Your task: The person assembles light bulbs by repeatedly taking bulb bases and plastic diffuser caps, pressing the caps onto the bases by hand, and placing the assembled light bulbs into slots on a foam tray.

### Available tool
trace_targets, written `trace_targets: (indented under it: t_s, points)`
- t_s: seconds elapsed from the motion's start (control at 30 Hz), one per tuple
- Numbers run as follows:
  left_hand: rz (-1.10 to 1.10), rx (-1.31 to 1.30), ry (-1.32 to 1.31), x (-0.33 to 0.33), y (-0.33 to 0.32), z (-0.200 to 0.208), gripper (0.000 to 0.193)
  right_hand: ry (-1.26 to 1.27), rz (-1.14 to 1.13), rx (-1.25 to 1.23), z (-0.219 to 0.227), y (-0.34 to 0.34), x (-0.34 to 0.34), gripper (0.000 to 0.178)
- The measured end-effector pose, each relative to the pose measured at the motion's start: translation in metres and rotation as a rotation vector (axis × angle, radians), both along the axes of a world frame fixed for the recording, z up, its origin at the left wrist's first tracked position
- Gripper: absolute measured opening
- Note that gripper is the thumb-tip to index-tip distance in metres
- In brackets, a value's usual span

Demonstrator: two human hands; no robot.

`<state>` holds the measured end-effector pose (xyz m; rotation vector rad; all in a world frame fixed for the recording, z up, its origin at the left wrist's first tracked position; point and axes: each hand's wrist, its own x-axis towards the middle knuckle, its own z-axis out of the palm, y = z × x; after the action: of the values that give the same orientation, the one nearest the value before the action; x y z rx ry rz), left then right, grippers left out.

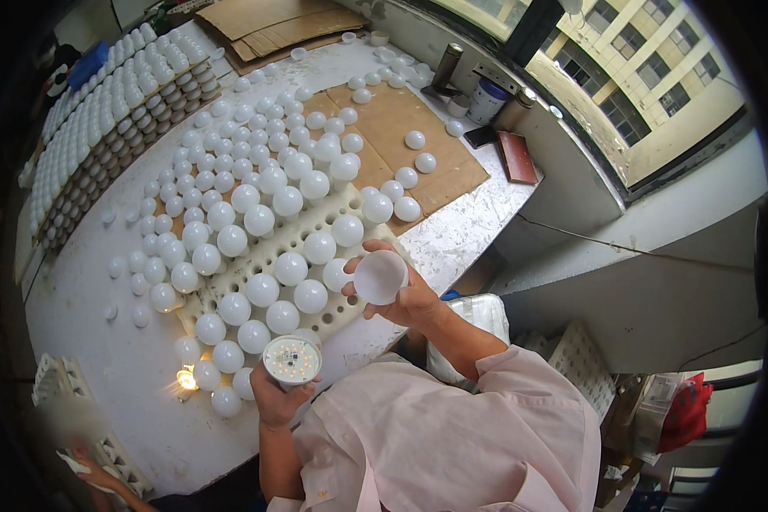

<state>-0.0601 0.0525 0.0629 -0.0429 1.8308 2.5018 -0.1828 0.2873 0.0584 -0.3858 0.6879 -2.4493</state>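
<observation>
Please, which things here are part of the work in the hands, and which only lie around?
In the work:
left hand holding open bulb base
right hand holding white dome cover
white foam tray of finished bulbs

Only lying around:
flat cardboard
metal flask
red book
lit bulb

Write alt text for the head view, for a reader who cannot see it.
Seen from above, a person's left hand holds an open bulb base showing its LED board, while the right hand holds a white dome cover. Beyond them, a white table carries many white bulbs, a perforated foam tray and cardboard sheets.
</observation>
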Motion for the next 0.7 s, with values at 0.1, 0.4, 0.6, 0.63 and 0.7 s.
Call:
trace_targets:
  t_s: [0.1,0.4,0.6,0.63,0.7]
  points:
    - [-0.065,-0.051,0.039,0.0,-0.005,-0.003,0.048,0.249,0.02,0.296,0.007,-0.011,0.013,0.093]
    - [-0.063,0.29,-0.087,0.005,-0.003,-0.013,0.039,0.044,0.19,0.313,-0.016,-0.049,0.028,0.088]
    - [-0.063,0.366,-0.085,0.011,-0.009,-0.021,0.042,-0.019,0.267,0.205,-0.023,-0.061,0.027,0.08]
    - [-0.075,0.374,-0.082,0.011,-0.01,-0.022,0.044,-0.074,0.287,0.147,-0.028,-0.062,0.027,0.078]
    - [-0.077,0.387,-0.076,0.012,-0.011,-0.022,0.045,-0.127,0.313,0.091,-0.032,-0.063,0.027,0.075]
